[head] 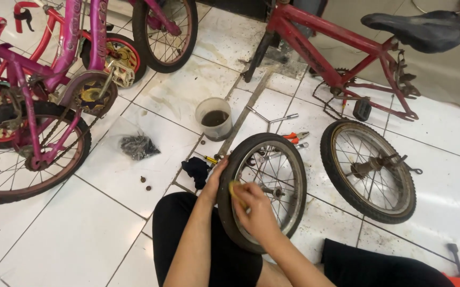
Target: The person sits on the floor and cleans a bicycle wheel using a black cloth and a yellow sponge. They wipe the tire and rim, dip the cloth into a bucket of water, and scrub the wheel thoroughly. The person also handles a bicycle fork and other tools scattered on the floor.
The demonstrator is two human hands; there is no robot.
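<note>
The left hand (214, 178) grips the outer edge of a small bicycle wheel (264, 188), fingers wrapped over its black tyre, holding it upright against the person's knee. The right hand (254, 210) is closed on a small yellow piece (234, 187), perhaps a sponge or cloth, pressed against the inside of the rim just beside the left hand.

Just beyond the left hand, a dark rag (195, 170) lies on the tiled floor (81, 234), and further out stands a plastic cup of dark liquid (214, 118). To the right of the right hand a second wheel (368, 169) lies flat on the floor, with red-handled pliers (295, 136) between the two wheels. Beyond that rests a red bicycle frame (336, 48). Far to the left of the left hand stands a pink bicycle (38, 106), with a bag of small dark parts (138, 146) nearer.
</note>
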